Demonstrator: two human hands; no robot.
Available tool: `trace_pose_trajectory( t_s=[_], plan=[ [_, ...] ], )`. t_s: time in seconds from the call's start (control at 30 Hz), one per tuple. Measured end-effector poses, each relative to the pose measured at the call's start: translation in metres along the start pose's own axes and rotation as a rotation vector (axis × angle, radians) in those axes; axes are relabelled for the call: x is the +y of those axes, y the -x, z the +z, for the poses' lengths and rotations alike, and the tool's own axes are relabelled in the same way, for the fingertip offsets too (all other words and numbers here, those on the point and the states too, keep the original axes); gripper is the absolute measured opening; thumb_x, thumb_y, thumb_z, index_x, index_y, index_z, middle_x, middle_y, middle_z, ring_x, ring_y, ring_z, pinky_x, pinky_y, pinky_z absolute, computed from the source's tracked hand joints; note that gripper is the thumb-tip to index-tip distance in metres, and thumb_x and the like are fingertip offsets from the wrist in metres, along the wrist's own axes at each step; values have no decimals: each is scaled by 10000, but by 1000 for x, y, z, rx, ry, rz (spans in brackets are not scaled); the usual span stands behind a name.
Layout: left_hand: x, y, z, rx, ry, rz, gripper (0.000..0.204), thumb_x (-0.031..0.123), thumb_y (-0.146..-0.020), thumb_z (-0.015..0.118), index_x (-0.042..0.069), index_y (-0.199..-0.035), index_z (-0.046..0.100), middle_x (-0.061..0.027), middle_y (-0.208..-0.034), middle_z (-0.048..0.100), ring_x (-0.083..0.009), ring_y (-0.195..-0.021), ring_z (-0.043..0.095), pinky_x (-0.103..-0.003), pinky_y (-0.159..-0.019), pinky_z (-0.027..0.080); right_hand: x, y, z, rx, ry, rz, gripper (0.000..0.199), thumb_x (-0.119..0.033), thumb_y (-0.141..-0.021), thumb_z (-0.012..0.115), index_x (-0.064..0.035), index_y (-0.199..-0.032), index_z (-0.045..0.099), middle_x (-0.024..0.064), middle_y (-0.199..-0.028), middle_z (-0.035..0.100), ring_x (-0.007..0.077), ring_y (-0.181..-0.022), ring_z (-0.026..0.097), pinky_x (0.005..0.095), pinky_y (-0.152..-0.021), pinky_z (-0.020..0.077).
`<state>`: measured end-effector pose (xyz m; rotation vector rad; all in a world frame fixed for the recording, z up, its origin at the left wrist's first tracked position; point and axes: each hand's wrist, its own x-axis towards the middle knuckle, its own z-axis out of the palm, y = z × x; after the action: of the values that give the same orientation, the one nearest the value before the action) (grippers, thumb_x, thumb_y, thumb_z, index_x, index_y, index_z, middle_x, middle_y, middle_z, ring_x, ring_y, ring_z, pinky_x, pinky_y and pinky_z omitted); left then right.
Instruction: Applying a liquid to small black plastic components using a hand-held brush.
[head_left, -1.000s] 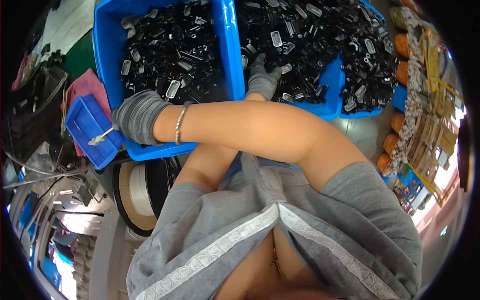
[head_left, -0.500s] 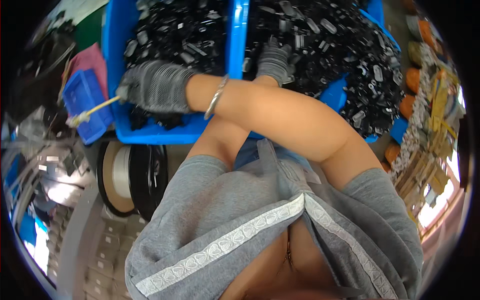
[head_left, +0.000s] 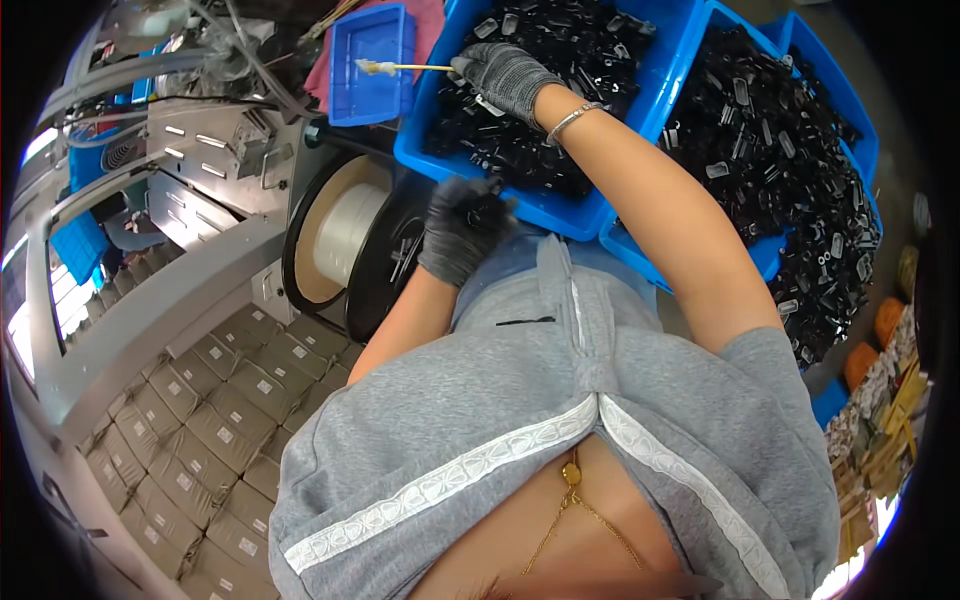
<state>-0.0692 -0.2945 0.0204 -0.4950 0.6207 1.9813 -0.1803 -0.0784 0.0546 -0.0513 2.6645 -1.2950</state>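
My right hand [head_left: 507, 80], in a grey knit glove, reaches over the left blue bin [head_left: 417, 160]. Its fingers are closed on a thin wooden stick [head_left: 425, 67], whose far end carries a whitish, yellowish clump. That tip hangs over a small blue tray [head_left: 345, 113] beside the bin. My left hand [head_left: 462, 232], in a dark grey glove, is at the bin's near edge, close to my lap. Its fingers are curled round a small black plastic part [head_left: 486, 210], partly hidden by the glove. Many black and clear plastic pieces [head_left: 570, 40] fill the left bin.
A second blue bin [head_left: 680, 90] heaped with black and clear pieces stands to the right. Left of my left hand is a large black-flanged spool [head_left: 345, 235] of white material. A metal machine frame [head_left: 170, 310] and stacked wrapped packages [head_left: 225, 435] lie farther left.
My arms have uncrossed. My left hand has come out of the right bin to the left bin's near edge. My right hand still holds the stick; the whole view has shifted.
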Motion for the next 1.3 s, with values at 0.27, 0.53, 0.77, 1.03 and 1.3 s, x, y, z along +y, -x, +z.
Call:
trace_pose_trajectory(
  t_s=[0.27, 0.53, 0.77, 1.03, 1.3],
  plan=[
    [68, -12, -1, 126, 549, 190, 175, 194, -880, 592, 37, -938, 645, -195, -1037, 646, -337, -959, 616, -468, -795, 536, -5, 2, 42, 98, -47, 216, 335, -324, -946, 562, -98, -1183, 629, 134, -970, 687, 273, -899, 657, 360, -840, 502],
    [84, -6, 16, 365, 597, 223, 209, 142, -897, 487, -1, -970, 621, -181, -916, 660, -320, -895, 640, -492, -810, 531, -38, 20, 27, 145, 272, 114, 366, -381, -980, 458, -73, -1091, 620, 159, -972, 671, 339, -935, 638, 442, -849, 497],
    [88, -22, -12, 151, 672, 244, 237, 145, -852, 447, -31, -932, 584, -193, -873, 614, -311, -813, 602, -481, -735, 501, -31, 4, 25, 51, 324, 245, 405, -394, -981, 439, -57, -1060, 650, 203, -1037, 650, 389, -985, 605, 454, -875, 483],
    [109, -27, -2, 303, 622, 217, 214, 140, -889, 413, 13, -853, 581, -150, -746, 587, -298, -731, 590, -476, -744, 504, -60, 79, -13, 265, -107, 219, 355, -362, -956, 539, -62, -1109, 648, 157, -1023, 683, 322, -944, 656, 380, -831, 518],
    [96, -29, 26, 240, 552, 286, 207, 127, -929, 419, -11, -798, 502, -144, -741, 517, -292, -737, 536, -508, -862, 478, -84, 136, -25, 192, 231, 127, 256, -309, -917, 622, -77, -1015, 669, 97, -773, 692, 225, -684, 683, 321, -646, 547]
  ],
)
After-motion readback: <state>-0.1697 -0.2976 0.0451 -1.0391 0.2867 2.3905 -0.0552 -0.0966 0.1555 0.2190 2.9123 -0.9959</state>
